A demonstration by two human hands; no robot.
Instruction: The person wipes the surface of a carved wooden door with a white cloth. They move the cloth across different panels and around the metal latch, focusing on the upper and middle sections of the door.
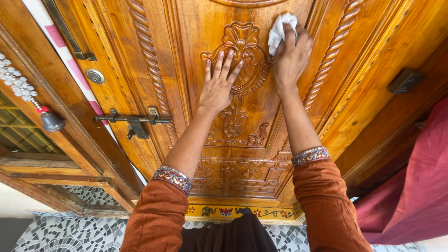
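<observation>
White cloth (280, 29), crumpled into a soft wad, sits under the fingers of the right hand (291, 58), which closes over it and presses it against the upper part of the carved wooden door (373, 70), just right of the raised floral medallion (242, 51). From the head camera, the one view on hand, the left hand (217, 88) lies flat with its fingers spread, holding nothing, its fingertips resting on the lower left edge of that medallion. To wipe such a surface well, I judge that the cloth should be worked into the grooves with the fingertips and should follow the curl of the carving, not skim across its high points, while the flat hand steadies the door panel so that it does not swing. The wood is a warm honey-brown with a glossy varnish that catches the light; its grain runs lengthwise. Twisted rope mouldings (151, 60) frame the centre panel on both sides, and smaller scrollwork fills the panels below. To the left, a dark metal slide bolt (133, 122) and a round lock cylinder (94, 75) are fixed to the frame side, near a small hanging bell (50, 122). Both sleeves (158, 210) are rust-orange cloth with embroidered cuffs. Grey mosaic tiles (60, 233) cover the floor, and a dark red curtain (415, 186) hangs at the right.
</observation>
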